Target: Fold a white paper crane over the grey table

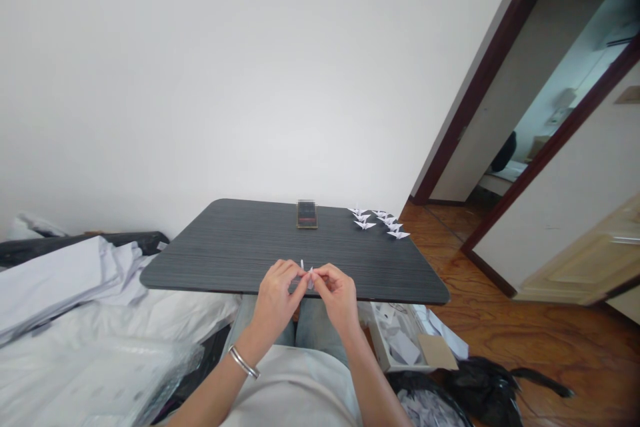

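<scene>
Head view: left hand (275,300) and right hand (337,297), curled nearly shut, pinch a folded white paper (306,275) steady over the near edge of the dark table (225,260), paper cranes (380,223) lying at its far corner.

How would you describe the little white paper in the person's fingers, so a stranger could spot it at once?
Start at the dark grey table. Near its front edge, the left hand and right hand meet, pinching a small white folded paper between them. Unlike the white paper cranes at the table's far right corner, it is held up in the fingers, not resting on the table.
</scene>
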Motion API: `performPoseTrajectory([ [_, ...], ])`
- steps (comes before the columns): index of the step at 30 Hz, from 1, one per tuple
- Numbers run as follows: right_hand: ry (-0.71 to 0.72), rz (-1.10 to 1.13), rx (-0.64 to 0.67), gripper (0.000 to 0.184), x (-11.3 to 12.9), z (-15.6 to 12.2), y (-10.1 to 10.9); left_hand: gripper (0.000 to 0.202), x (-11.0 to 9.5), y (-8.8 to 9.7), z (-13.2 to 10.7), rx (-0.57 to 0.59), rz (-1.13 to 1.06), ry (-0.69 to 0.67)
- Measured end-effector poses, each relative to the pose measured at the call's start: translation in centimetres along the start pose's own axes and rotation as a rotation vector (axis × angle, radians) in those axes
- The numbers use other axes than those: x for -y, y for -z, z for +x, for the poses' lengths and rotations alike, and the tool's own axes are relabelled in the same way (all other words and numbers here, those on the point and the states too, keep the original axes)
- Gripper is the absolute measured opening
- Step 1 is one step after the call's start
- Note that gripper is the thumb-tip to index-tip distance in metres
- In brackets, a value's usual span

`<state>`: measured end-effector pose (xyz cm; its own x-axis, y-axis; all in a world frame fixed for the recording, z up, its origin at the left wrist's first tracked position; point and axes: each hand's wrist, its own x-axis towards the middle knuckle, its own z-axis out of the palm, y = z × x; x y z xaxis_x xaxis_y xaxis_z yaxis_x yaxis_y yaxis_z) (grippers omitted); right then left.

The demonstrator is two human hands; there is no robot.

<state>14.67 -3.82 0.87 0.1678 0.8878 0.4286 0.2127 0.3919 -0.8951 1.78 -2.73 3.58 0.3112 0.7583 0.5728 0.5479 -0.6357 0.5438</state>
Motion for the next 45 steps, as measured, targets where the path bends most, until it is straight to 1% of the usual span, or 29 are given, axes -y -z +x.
performPoseTrajectory([
  [8,0.027,-0.017,-0.005,0.013,-0.2,0.0,0.0,0.015,0.4,0.0,0.1,0.017,-0.170,0.089],
  [14,0.023,-0.043,-0.009,0.012,-0.1,-0.1,0.0,0.013,0.8,-0.1,0.2,0.012,-0.255,0.111],
  [20,0.035,-0.040,-0.022,0.011,0.2,-0.1,0.0,0.013,0.6,0.0,0.3,0.016,-0.225,0.109],
  [27,0.064,-0.089,-0.020,0.012,0.2,-0.2,0.0,0.010,1.0,-0.2,0.3,0.030,-0.221,0.119],
  [32,0.092,-0.111,-0.024,0.012,0.3,-0.3,0.1,0.016,1.1,-0.2,0.3,0.074,-0.226,0.112],
  [35,0.120,-0.122,-0.015,0.014,0.5,-0.3,0.0,0.021,1.0,-0.2,0.2,0.078,-0.241,0.126],
  [39,0.129,-0.146,-0.016,0.015,0.7,-0.4,-0.1,0.021,0.9,-0.3,0.2,0.085,-0.257,0.133],
  [45,0.133,-0.176,-0.044,0.014,0.6,-0.4,-0.4,0.019,0.7,-0.2,0.1,0.063,-0.168,0.102],
])
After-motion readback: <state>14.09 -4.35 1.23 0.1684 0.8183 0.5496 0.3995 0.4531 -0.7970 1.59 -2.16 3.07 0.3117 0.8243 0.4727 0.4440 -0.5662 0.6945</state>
